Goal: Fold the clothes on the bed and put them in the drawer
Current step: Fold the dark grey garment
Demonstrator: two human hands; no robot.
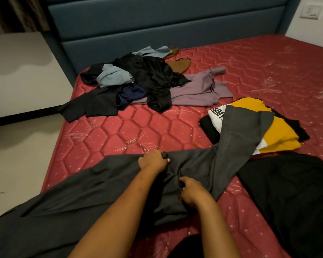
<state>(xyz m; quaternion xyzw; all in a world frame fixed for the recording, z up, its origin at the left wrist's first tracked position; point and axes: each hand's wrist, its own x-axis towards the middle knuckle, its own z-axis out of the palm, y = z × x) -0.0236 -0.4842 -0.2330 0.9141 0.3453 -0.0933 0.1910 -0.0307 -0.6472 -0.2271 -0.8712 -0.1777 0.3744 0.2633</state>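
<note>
One pair of grey trousers (pixel 82 192) is being gripped on the bed (pixel 138 131) by two hands, the left hand (pixel 153 161) and the right hand (pixel 191 190) each being curled around bunched cloth. One unfolded pile (pixel 153 77) and one folded stack (pixel 280 131) are lying beyond.

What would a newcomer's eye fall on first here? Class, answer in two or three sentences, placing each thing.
First, the left hand and right hand gripping the dark grey trousers spread across the near part of the red mattress. Next, the yellow top on the folded stack to the right, one trouser leg lying over it. Then the unfolded heap near the blue headboard.
</note>
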